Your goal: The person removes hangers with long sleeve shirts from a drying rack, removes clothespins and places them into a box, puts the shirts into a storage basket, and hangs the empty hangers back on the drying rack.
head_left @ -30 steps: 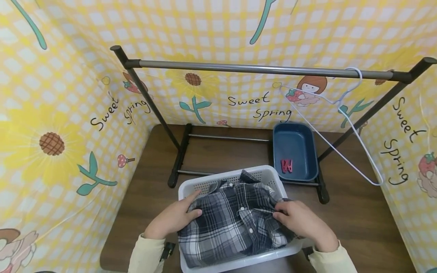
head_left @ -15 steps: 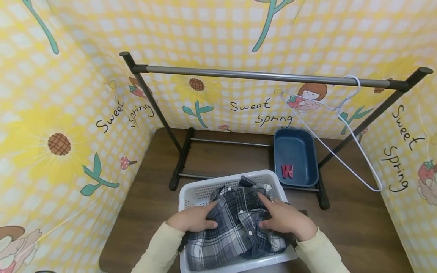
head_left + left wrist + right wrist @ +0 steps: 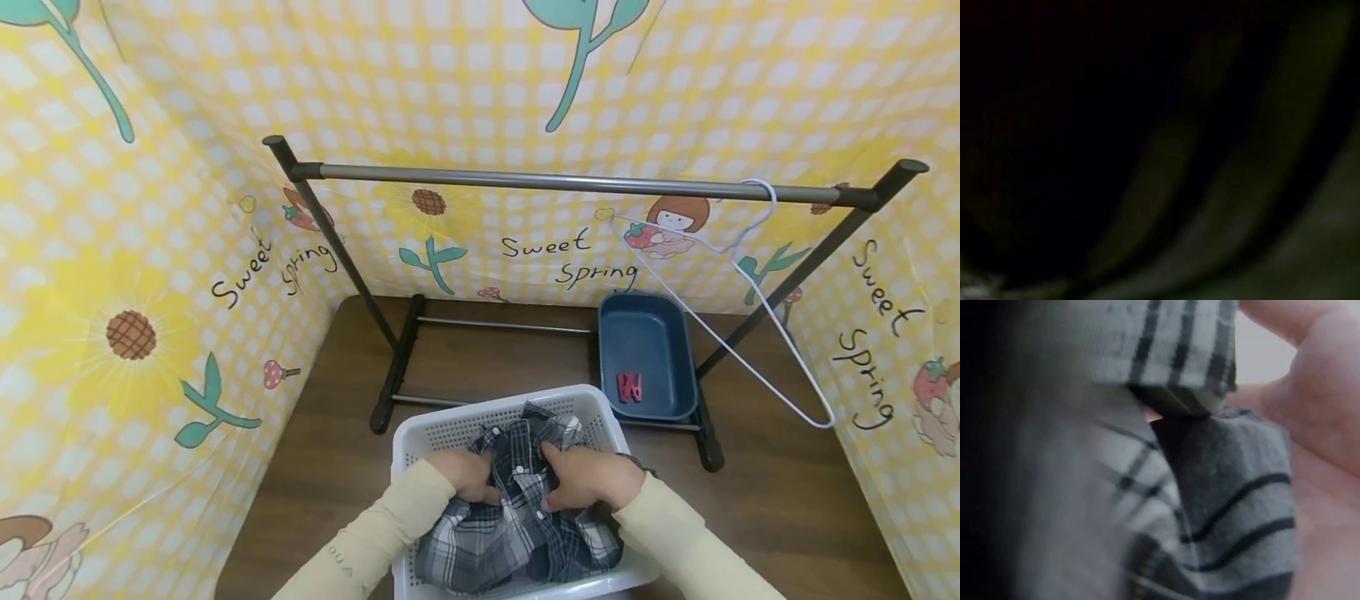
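Note:
A grey, black and white plaid shirt with white buttons lies bunched in a white plastic laundry basket. My left hand grips the shirt's left part, fingers sunk into the folds and partly hidden. On the other side, my right hand gathers cloth between thumb and fingers, near the button strip. The right wrist view has the shirt folded against the palm. Almost everything is dark in the left wrist view, apart from blurred striped cloth.
Behind the basket stands a dark metal clothes rack. A white hanger hangs at the right of its bar. Red clothes pegs lie in a blue tray on the brown table. Yellow checked cloth surrounds the table.
Both hands have come inward from the shirt's sides and dug into it, bunching the cloth toward the middle. The shirt is narrower and more crumpled, still in the basket.

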Demonstrator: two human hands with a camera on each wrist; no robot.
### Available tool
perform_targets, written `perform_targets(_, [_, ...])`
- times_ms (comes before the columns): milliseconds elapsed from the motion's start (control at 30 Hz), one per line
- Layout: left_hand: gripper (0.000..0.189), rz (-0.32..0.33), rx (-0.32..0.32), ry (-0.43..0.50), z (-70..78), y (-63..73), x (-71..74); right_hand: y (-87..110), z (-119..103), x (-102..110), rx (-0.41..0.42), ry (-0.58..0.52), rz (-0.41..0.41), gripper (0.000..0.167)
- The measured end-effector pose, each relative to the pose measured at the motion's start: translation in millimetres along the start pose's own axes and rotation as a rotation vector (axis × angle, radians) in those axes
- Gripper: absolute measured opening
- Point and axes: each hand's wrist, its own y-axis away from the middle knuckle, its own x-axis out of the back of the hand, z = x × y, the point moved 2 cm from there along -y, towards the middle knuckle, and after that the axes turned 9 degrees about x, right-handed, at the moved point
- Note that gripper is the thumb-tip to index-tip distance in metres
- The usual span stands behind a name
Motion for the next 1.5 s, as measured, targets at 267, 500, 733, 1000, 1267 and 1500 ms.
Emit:
perform_targets(267, [0.097, -0.014, 0.084, -0.05, 11.1, -8.1, -19.6, -38.4, 28, -35, -0.023, 0.0, -0.227, 0.099])
perform_targets(500, [0.086, -0.002, 0.026, 0.126, 0.4, -2.1, -20.3, -40.2, 47, -48, 0.061, -0.068, -0.153, 0.091])
perform_targets(733, [0.056, 0.112, -0.08, 0.185, -12.2, 49.3, 2.3, 34.1, 13, -16, 0.122, -0.054, 0.225, 0.062])
perform_targets(1000, [0.036, 0.149, -0.216, 0.199, -17.7, 88.2, 9.7, 63.7, 11, -14, -0.008, -0.002, 0.308, 0.047])
perform_targets(1267, [0.03, -0.085, -0.148, 0.143, -13.0, 60.1, -4.8, 29.9, 31, -55, 0.059, -0.101, -0.057, 0.069])
perform_targets(1500, [0.03, -0.145, -0.101, 0.225, -21.6, 22.2, -19.0, 1.1, 59, -77, 0.167, -0.174, -0.255, 0.083])
